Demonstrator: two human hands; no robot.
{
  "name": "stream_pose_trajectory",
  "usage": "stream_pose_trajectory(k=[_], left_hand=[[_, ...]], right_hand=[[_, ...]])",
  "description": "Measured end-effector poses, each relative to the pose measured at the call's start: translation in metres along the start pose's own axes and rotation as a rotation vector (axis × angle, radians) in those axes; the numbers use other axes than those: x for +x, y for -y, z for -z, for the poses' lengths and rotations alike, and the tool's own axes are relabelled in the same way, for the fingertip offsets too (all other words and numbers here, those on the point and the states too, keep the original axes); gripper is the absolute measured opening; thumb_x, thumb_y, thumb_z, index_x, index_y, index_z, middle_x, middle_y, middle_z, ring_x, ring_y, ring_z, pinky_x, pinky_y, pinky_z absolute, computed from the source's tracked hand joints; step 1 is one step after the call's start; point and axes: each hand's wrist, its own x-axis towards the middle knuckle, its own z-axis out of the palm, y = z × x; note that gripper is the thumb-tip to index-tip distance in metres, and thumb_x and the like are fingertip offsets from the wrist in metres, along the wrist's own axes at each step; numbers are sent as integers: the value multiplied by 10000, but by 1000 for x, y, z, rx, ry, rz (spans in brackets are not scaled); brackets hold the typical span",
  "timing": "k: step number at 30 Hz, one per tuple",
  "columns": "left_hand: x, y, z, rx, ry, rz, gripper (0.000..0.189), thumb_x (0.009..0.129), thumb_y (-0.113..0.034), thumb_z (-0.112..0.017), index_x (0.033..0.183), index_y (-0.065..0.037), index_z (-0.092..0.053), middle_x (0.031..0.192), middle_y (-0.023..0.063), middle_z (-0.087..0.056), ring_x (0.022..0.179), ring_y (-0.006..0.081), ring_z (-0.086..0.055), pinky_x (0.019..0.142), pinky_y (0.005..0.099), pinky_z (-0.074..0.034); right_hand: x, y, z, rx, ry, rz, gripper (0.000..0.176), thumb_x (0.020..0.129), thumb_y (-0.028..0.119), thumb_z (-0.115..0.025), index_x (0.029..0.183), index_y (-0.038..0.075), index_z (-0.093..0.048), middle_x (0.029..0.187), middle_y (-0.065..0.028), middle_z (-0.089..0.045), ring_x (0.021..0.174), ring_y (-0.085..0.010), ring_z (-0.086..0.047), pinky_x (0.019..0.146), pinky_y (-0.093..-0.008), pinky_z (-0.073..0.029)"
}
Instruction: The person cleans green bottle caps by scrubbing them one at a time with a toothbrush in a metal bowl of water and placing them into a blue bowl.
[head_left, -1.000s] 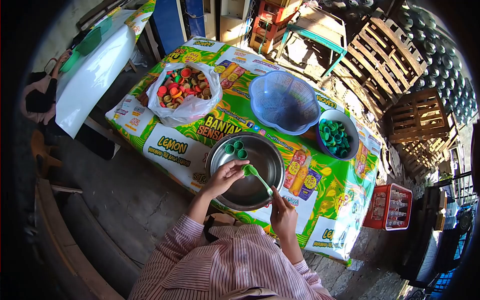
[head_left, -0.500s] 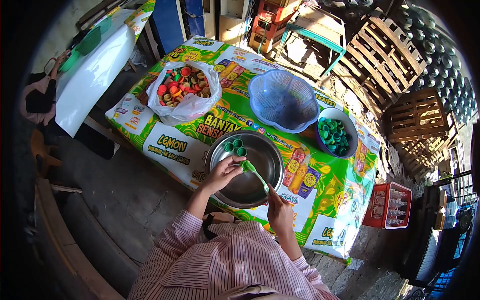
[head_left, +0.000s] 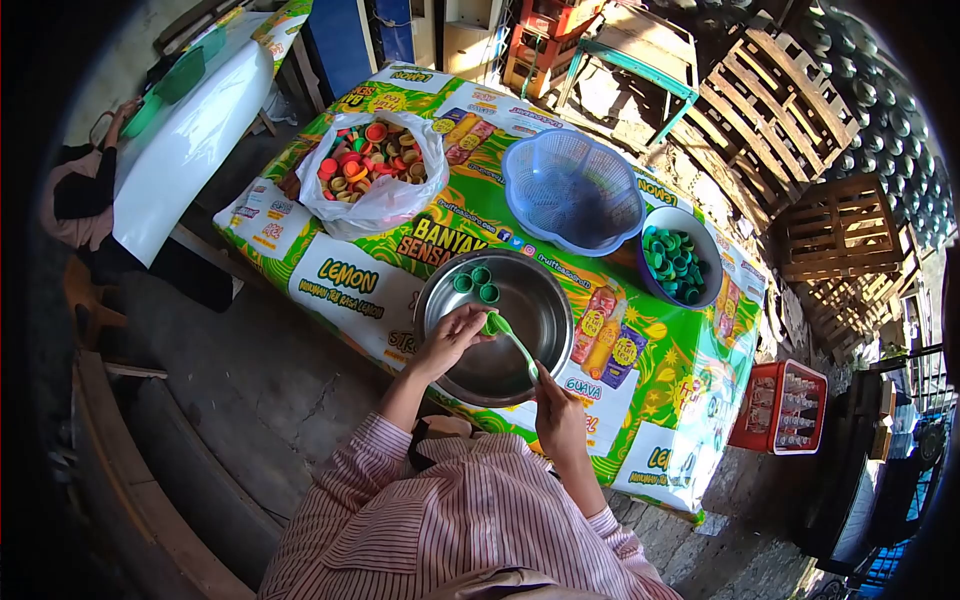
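Note:
My left hand [head_left: 450, 341] is over the near left part of a steel basin [head_left: 545, 312], its fingers pinched on a green bottle cap [head_left: 489, 326]. My right hand [head_left: 560, 412] grips the lower end of a slim green-and-white toothbrush [head_left: 521, 350]. The brush's far end meets the cap, and my fingers partly hide that spot. Three more green caps [head_left: 480, 276] lie together inside the basin at its far left.
A plastic bag [head_left: 405, 205] of red, orange and brown caps stands behind the basin, left of a blue basket [head_left: 525, 195]. A purple-rimmed bowl [head_left: 713, 262] holds many green caps. A red crate [head_left: 757, 407] stands beyond the table's right edge. Another person [head_left: 85, 200] works far left.
The camera view has shifted slightly. Both hands keep nearly the same hold on the cap and toothbrush, and the brush's angle has changed a little.

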Motion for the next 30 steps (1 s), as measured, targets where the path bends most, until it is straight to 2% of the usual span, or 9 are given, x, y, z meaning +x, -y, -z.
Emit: stream_pose_trajectory(k=[1,3,6,11,14,16,19,23,30], left_hand=[[-1,-2,-3,45,-20,2,256,955,-184,-401,1163,-62,-489,1171,38,-494,1026,133,-514,899,351,-460],[-3,-8,-9,-46,-16,-52,291,932,-184,-466,1197,-65,-468,1130,7,-490,995,81,-502,885,299,-471],[-5,-14,-12,108,91,-98,326,921,-157,-486,1221,-36,-444,1137,16,-490,968,88,-521,888,289,-468],[-2,-14,-8,79,18,-37,350,923,-148,-480,1245,-19,-428,1120,33,-513,898,107,-561,883,264,-458],[-4,-7,-6,7,-21,-11,315,941,-205,-449,1197,-23,-468,1072,35,-540,903,110,-560,847,249,-458],[-2,5,0,-36,-42,79,309,957,-288,-401,1094,-37,-517,970,30,-556,825,93,-545,781,242,-451],[-2,11,2,-96,-8,60,333,959,-345,-373,1001,-55,-529,878,19,-542,733,85,-505,729,243,-434],[-1,7,-1,-65,-8,71,354,957,-370,-364,968,-58,-531,829,14,-523,693,82,-472,706,245,-432],[-4,3,1,-142,-38,157,351,958,-376,-361,907,-70,-527,751,8,-479,679,81,-453,664,241,-414]], right_hand=[[3,0,1,-34,-2,-45,345,878,121,-492,1221,127,-518,786,-192,-622,637,-345,-611,532,-409,-463],[4,0,-1,-10,-2,-42,340,882,123,-485,1220,113,-517,776,-206,-617,633,-350,-610,535,-406,-463],[5,1,0,15,-32,-16,338,881,115,-484,1218,100,-518,764,-216,-612,631,-352,-611,537,-405,-462],[3,9,7,106,46,-33,342,872,96,-494,1212,94,-521,771,-221,-611,638,-354,-611,540,-405,-462],[3,5,3,7,20,-3,344,873,110,-496,1216,116,-523,760,-204,-613,621,-343,-608,535,-400,-465],[7,7,9,-70,20,-21,348,874,124,-499,1221,132,-521,752,-194,-613,612,-340,-605,528,-404,-465],[8,7,11,-145,-28,6,360,874,156,-505,1234,169,-512,736,-169,-613,590,-331,-600,498,-414,-462],[4,5,4,-134,-6,59,371,867,145,-511,1237,172,-511,724,-143,-611,553,-312,-589,467,-409,-449],[3,14,10,-333,-44,125,408,840,133,-546,1239,212,-512,644,-74,-551,483,-248,-550,428,-372,-429]])
